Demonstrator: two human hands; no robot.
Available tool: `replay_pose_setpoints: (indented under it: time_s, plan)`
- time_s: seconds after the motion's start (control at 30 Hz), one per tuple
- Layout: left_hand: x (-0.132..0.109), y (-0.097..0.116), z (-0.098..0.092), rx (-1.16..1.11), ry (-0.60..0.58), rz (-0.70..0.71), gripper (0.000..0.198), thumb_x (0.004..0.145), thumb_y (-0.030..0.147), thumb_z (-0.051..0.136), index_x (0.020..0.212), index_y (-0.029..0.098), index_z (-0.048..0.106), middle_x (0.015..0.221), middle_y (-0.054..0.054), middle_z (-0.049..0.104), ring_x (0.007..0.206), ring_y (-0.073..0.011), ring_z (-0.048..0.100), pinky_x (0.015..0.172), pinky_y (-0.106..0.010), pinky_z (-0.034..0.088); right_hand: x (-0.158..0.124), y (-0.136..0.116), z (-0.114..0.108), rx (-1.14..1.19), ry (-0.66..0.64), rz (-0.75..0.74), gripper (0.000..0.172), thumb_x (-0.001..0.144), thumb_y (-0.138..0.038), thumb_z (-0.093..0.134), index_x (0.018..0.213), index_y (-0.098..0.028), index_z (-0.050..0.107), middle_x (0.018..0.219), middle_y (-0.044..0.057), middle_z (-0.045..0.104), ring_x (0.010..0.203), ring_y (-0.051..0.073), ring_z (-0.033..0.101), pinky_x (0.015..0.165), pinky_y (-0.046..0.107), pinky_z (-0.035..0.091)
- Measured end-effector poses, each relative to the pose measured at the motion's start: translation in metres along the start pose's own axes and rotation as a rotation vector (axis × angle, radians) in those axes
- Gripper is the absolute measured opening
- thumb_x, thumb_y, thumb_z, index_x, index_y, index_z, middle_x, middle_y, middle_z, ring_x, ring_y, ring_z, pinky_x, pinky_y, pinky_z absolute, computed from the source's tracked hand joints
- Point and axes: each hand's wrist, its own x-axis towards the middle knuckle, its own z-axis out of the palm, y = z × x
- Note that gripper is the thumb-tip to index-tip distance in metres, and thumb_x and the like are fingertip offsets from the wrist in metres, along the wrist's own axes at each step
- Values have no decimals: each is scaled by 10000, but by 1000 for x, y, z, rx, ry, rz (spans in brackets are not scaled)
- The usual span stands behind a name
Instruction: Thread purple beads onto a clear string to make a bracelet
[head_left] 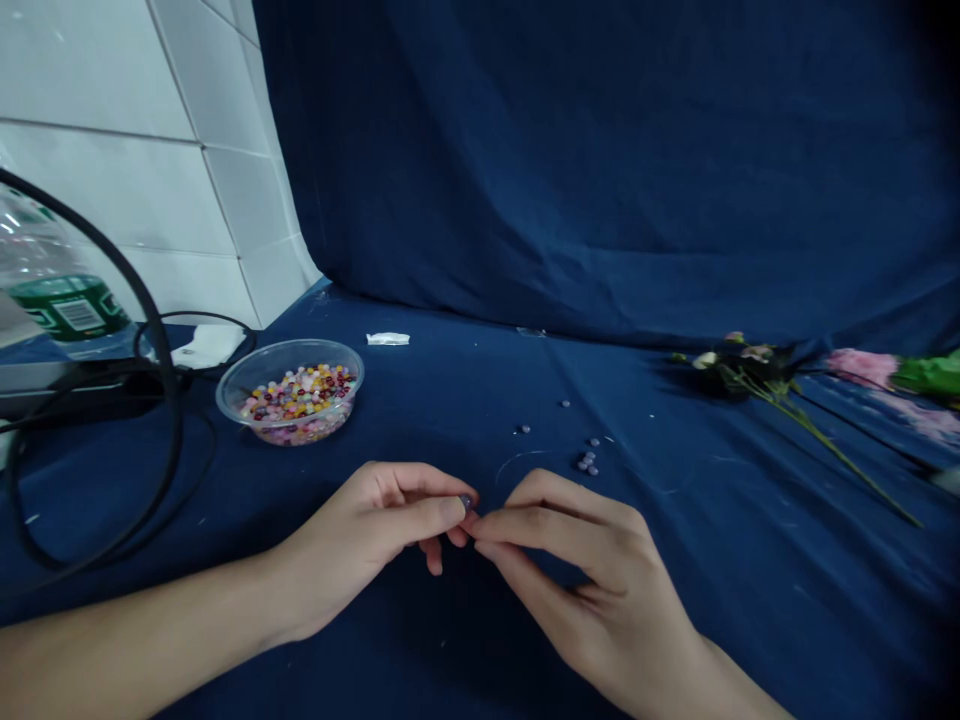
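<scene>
The bench (442, 390) is crowded by cable (173, 385) at frame left, bounded by hanging cloth (570, 170) above; left hand (367, 525) clamped on bead (467, 500), right hand (607, 560) pinched together.

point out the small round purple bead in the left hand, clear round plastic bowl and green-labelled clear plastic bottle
Small round purple bead (466, 500) in the left hand (367, 525): head view, exposed side
Clear round plastic bowl (253, 367): head view, bare inner wall
Green-labelled clear plastic bottle (71, 305): head view, label
</scene>
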Motion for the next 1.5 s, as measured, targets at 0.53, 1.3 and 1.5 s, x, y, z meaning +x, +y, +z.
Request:
replay_pose_setpoints:
  time_s: [0.53,1.3,1.5]
  plan:
    - [-2,1,1,20,8,-12,194,870,312,774,1032,208,803,894,-37,684,793,-147,564,700,-267,447,-2,-1,3,57,15,189,142,905,-101,642,896,-198,745,751,-5,659,603,95,606,534,214,461]
    - [-7,1,3,137,-36,40,147,935,326,687,1015,289,805,890,8,524,766,-130,474,721,-283,370,2,-4,6,223,-42,401,150,892,-142,654,790,-203,747,671,-36,678,559,89,536,521,224,411]
    - [-6,-2,1,151,-24,46,139,920,388,714,1009,333,806,896,15,502,771,-128,470,746,-289,356,2,-1,5,416,-82,532,136,907,-204,667,817,-208,769,726,-7,722,614,110,547,555,238,410]
